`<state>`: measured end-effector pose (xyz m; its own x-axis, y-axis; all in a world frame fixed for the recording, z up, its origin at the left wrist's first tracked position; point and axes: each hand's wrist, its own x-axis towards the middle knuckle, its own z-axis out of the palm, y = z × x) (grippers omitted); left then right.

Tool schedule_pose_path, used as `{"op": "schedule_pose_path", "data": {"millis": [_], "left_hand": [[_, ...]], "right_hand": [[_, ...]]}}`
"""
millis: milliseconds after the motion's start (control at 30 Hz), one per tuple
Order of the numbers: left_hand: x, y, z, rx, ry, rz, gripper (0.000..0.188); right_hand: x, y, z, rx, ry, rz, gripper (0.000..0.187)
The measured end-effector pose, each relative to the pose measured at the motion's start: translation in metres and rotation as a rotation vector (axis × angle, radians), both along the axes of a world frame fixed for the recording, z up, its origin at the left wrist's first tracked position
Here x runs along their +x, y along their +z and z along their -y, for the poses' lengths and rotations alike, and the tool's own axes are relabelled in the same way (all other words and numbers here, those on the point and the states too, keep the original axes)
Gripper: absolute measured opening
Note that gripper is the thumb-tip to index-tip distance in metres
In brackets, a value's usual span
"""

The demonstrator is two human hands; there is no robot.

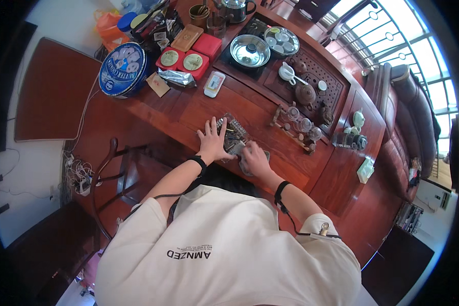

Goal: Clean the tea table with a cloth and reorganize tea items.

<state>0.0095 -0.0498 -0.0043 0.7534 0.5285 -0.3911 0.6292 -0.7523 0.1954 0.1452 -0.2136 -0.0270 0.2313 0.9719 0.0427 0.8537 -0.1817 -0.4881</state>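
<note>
A clear plastic box (236,128) full of small metal-looking parts lies near the front edge of the red wooden table. Across its left side rests my left hand (212,142), fingers spread and pressing on or beside it. My right hand (256,159) is at the box's near right corner with its fingers curled together. Whatever those fingers pinch is too small or hidden to name. Beneath that hand, a greyish flat piece (245,168) shows in part at the table edge; its kind is unclear.
Past the box sits a white-and-yellow small case (214,84). Red tins (193,62) and a blue cookie tin (121,70) stand at the far left. A lidded pot (250,50), a brown teapot (305,94) and a glass cup rack (294,122) occupy the far right.
</note>
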Motion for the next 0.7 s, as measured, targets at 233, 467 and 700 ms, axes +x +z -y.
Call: {"op": "schedule_pose_path", "data": {"millis": [233, 467, 700], "left_hand": [[0.001, 0.001, 0.001, -0.028, -0.001, 0.049, 0.145], [0.008, 0.005, -0.047, -0.025, -0.566, 0.084, 0.149], [0.018, 0.012, -0.078, 0.137, -0.842, 0.116, 0.141]], "right_hand": [[0.02, -0.003, -0.003, -0.01, -0.437, -0.139, 0.031], [0.032, 0.0, 0.005, -0.069, 0.009, -0.04, 0.036], [0.001, 0.011, -0.011, -0.124, 0.205, -0.047, 0.037]]}}
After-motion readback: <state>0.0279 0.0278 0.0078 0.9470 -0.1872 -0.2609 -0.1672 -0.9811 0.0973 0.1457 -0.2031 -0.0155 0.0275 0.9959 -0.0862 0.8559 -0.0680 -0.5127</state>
